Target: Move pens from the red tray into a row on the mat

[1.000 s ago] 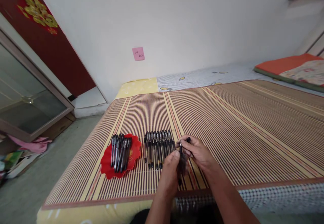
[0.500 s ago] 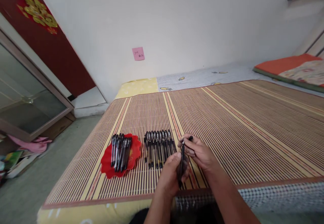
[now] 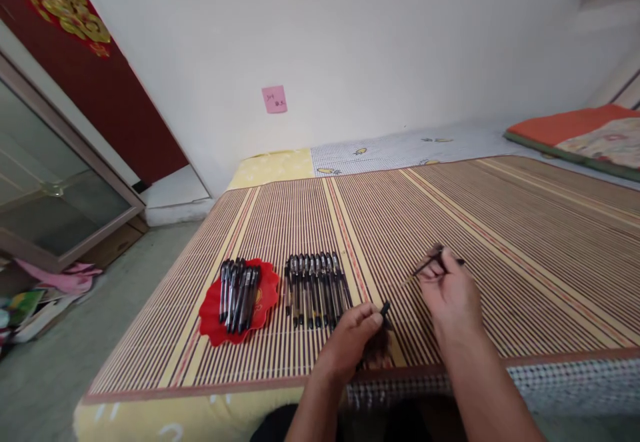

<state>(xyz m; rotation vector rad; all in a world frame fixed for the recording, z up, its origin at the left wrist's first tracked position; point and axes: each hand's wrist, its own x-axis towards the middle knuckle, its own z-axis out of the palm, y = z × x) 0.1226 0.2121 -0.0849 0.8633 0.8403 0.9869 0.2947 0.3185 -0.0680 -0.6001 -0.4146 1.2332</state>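
My left hand (image 3: 353, 339), low over the mat near its front edge, is closed on a pen barrel (image 3: 385, 309); only a short black end shows past my thumb, the rest hidden or blurred. To the right, my right hand (image 3: 453, 292) pinches a thin dark pen refill (image 3: 423, 267) whose slim end points down and left. A small black piece shows behind those fingers, perhaps the cap. Left of my hands, a row of black-capped pens (image 3: 313, 289) lies side by side on the mat. More pens (image 3: 240, 295) lie on a red scalloped plate (image 3: 213, 325).
A striped bamboo mat (image 3: 450, 215) covers the bed. Folded orange bedding (image 3: 560, 125) lies at the back right. On the white wall is a pink note (image 3: 275, 99). A glass-panelled door (image 3: 65, 182) and things on the floor are at the left.
My hands were together on one pen; now they are apart. My right hand has moved right and holds the refill out of the barrel. The row and the plate look unchanged.
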